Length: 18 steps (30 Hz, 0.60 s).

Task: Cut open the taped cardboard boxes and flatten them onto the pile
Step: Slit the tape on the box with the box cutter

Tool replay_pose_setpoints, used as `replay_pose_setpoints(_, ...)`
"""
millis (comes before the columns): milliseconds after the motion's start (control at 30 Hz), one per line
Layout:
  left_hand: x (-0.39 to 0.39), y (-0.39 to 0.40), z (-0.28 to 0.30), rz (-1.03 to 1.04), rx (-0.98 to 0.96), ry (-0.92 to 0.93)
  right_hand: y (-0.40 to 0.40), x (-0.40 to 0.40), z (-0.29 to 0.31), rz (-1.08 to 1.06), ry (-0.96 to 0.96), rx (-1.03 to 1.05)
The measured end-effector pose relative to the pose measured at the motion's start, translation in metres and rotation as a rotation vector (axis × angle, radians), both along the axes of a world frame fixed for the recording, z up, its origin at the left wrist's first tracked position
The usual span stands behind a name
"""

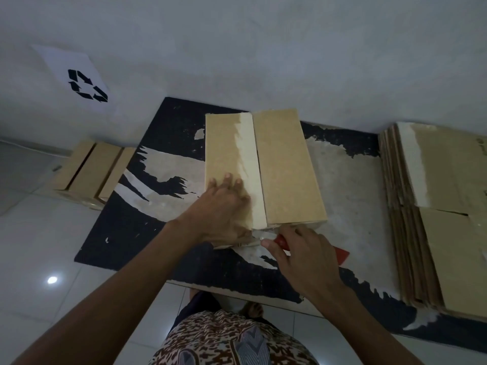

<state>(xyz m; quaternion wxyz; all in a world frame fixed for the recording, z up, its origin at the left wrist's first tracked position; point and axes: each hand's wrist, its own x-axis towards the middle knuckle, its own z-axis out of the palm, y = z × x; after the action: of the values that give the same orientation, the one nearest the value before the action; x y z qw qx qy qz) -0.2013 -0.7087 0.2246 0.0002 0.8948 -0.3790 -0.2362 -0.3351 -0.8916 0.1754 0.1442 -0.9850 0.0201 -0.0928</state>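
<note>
Right hand [300, 255] grips a red-handled cutter [283, 243] at the near end of a taped cardboard box [287, 167]; left hand [224, 206] lies flat on top.

The right hand's fingers curl round the cutter's handle, its blade end meeting the box's near edge just where the pale tape strip [250, 164] ends. The left hand presses the box's left flap with fingers spread and straight, beside the tape. The box lies lengthwise on a worn black mat [126, 233] with torn pale patches. To the right, a pile of flattened cardboard [434, 206] sits on the mat's edge. Off to the left, more boxes [89, 169] stand on the tiled floor, and a sheet with a recycling symbol [79, 80] hangs on the wall.
</note>
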Motion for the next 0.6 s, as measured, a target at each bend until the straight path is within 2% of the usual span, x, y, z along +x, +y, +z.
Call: replay_pose_setpoints(600, 0.004, 0.005, -0.003, 0.039, -0.061, 0.062, 0.006, 0.001, 0.002, -0.024, -0.013, -0.138)
